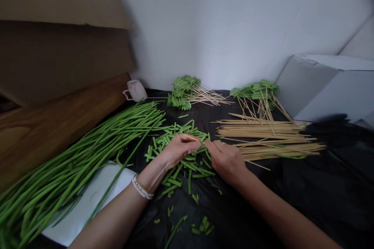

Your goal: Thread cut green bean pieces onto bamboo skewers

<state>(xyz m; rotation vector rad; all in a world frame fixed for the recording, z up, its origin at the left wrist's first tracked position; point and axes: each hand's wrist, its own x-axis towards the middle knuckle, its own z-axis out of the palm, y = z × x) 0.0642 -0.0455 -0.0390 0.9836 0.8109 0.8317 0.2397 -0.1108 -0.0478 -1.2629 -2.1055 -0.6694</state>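
My left hand (177, 148) and my right hand (226, 160) meet over a pile of short cut green stalk pieces (181, 165) on black plastic sheeting. The left hand's fingers are curled around a thin bamboo skewer (189, 137) with green pieces beside it. The right hand's fingers are pinched together at the left hand's fingertips, on something too small to make out. A bead bracelet (142, 188) circles my left wrist.
Long uncut green stalks (73, 167) lie at the left, partly over a white sheet (87, 198). Loose bamboo skewers (271, 136) lie at the right. Two heaps of skewered green pieces (182, 91) (255, 90) sit by the wall, with a white cup (136, 90), cardboard box (58, 31) and grey box (327, 85).
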